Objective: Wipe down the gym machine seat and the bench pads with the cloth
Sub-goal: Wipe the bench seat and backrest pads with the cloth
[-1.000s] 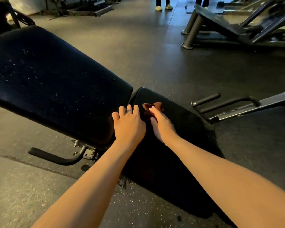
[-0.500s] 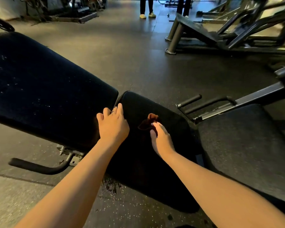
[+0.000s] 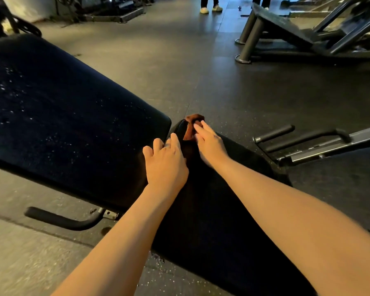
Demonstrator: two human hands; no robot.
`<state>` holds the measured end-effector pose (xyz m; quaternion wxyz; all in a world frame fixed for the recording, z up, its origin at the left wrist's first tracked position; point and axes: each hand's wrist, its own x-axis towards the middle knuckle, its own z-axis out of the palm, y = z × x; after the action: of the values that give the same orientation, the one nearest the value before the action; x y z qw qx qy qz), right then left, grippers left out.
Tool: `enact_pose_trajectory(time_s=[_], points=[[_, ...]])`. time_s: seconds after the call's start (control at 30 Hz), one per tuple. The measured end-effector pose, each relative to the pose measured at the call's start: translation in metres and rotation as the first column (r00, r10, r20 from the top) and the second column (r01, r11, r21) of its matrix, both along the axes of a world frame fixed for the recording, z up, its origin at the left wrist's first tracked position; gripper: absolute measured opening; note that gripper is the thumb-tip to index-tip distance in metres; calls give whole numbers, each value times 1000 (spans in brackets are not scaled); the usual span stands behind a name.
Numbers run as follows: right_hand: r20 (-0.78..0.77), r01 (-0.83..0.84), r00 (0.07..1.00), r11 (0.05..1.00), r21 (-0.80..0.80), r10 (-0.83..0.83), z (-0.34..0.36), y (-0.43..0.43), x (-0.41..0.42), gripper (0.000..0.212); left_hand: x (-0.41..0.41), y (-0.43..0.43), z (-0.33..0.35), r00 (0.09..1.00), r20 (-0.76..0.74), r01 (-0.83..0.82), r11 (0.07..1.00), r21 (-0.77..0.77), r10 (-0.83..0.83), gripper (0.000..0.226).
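the dark rubber floor is filling most of the view, with a grey machine frame standing far off at the top right and a person's pale shoes showing at the top edge. the big back pad of the bench is lying across the left side, speckled with pale flecks. the narrower seat pad is running from the gap beside it down toward the lower right. a black handle bar is jutting out under the back pad, and metal bars are lying to the right of the seat. the left hand is resting with fingers loosely spread and holding nothing, touching the back pad's end at the gap. the right hand is lying flat and extended, its fingertips pressing on the brown cloth, which is bunched at the far tip of the seat pad, just beside the gap.
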<state>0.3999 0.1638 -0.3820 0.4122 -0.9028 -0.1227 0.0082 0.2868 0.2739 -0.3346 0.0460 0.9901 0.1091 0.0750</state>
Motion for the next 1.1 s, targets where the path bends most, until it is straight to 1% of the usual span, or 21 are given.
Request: enact_pose_trajectory(time_s=[0.13,0.17,0.2,0.27,0.33,0.4,0.47,0.5,0.57,0.67,0.73,0.77,0.83,0.9,0.93,1.03,1.1], points=[[-135,141,981,990,8,-139,-4,-21,18,45,2,-1,2,1000,-17,-18,1000,25,18,71],[-148,164,976,986,12,-160,-3,-22,17,44,2,-1,2,1000,-19,-24,1000,19,25,71],[-125,171,978,985,9,-169,-2,-22,11,44,1,-1,2,999,-16,-29,1000,10,29,72],[-13,102,995,994,32,-101,0,-17,-9,41,0,-2,2,1000,-3,-31,1000,-3,31,73],[78,-54,996,996,75,48,2,-10,-35,40,-1,-2,2,1000,21,-19,1000,-10,20,74],[117,-195,975,980,39,190,6,-1,-47,41,-3,-2,3,1000,23,-12,1000,-7,12,75],[170,-259,950,965,-34,261,13,9,-39,40,-4,-2,2,999,36,-12,1000,6,12,77],[180,-261,947,964,-52,266,17,15,-29,39,-4,-2,2,999,43,-12,1000,5,11,78],[160,-196,967,980,-47,201,22,26,-4,38,-3,-2,1,999,41,-15,1000,-14,16,79],[56,-11,998,1000,-28,12,21,36,35,39,-1,-3,1,999,29,-36,999,0,36,77],[-14,41,999,999,-20,-41,17,38,48,39,0,-3,1,999,9,-44,999,7,44,75],[-15,42,999,999,-5,-42,15,37,48,39,1,-3,0,999,5,-43,999,7,43,73],[63,11,998,1000,20,-12,13,31,32,37,0,-3,0,999,14,-37,999,13,37,71],[148,-66,987,998,25,61,10,22,8,37,-2,-2,0,999,32,-29,1000,10,28,71],[159,-105,982,994,23,100,9,15,-6,38,-3,-2,0,999,44,-24,1000,6,24,70],[82,-203,976,979,24,200,1,0,-37,43,-5,-3,0,999,52,-8,1000,-10,9,70],[77,-243,967,970,-15,243,-3,-6,-36,44,-6,-3,1,999,49,-12,1000,-17,12,71]])
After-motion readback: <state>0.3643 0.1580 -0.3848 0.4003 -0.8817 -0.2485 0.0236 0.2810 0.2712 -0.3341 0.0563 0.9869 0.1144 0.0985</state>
